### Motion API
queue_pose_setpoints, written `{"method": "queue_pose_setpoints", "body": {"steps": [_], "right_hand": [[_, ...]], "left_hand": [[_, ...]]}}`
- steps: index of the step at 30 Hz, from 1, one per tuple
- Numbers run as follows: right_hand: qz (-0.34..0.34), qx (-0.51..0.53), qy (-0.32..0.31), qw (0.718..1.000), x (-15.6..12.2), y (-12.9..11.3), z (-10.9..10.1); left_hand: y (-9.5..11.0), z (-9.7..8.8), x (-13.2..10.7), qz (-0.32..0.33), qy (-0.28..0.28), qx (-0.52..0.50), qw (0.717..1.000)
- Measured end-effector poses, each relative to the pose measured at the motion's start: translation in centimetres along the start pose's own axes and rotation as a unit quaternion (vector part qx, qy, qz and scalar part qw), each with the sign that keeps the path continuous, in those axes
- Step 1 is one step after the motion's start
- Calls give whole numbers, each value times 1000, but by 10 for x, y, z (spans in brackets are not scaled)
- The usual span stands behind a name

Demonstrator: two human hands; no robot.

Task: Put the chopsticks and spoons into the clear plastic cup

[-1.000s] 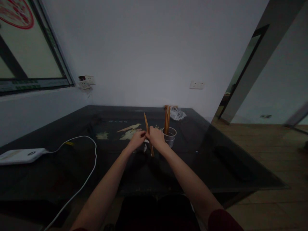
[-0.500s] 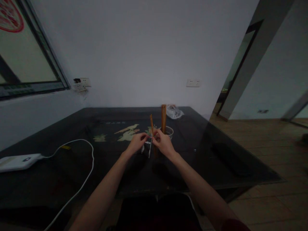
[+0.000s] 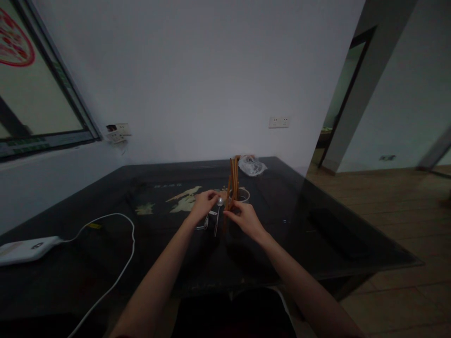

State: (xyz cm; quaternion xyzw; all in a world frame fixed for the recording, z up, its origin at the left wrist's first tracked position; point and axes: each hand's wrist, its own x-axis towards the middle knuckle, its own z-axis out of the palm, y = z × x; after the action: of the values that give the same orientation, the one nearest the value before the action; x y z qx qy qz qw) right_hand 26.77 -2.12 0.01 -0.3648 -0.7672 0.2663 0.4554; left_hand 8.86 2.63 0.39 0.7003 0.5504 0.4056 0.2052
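Observation:
Wooden chopsticks stand near upright in my right hand, which pinches them low down between thumb and fingers. Right beside them, more chopsticks rise from a round cup just behind that hand. A shiny metal spoon lies on the table with its thin handle toward me. My left hand is closed, its fingertips at the spoon's bowl; what they pinch, if anything, is hidden. Under that hand are a small white piece and a pale thin object, too dim to name.
The glossy dark table carries a bird picture. A crumpled plastic bag lies behind the cup. To the left, a white device trails a white cable. A dark flat object lies on the right.
My right hand has moved the chopsticks right, away from my left hand and up against those in the cup. The spoon's bowl has come into view between the hands. The camera has shifted slightly.

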Motion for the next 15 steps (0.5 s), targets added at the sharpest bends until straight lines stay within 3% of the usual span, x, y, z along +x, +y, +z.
{"method": "queue_pose_setpoints", "body": {"steps": [4,7,12,15], "right_hand": [[25,-1,6,1000,0,-1,-11],[31,30,31,999,0,-13,-37],[-2,57,130,990,24,-37,-92],[-21,25,166,986,53,-31,-109]], "left_hand": [[-3,23,3,-7,52,-70,996],[-12,37,-2,2,58,-98,993],[-27,50,-6,25,3,-147,989],[-30,58,-7,57,-29,-124,990]]}}
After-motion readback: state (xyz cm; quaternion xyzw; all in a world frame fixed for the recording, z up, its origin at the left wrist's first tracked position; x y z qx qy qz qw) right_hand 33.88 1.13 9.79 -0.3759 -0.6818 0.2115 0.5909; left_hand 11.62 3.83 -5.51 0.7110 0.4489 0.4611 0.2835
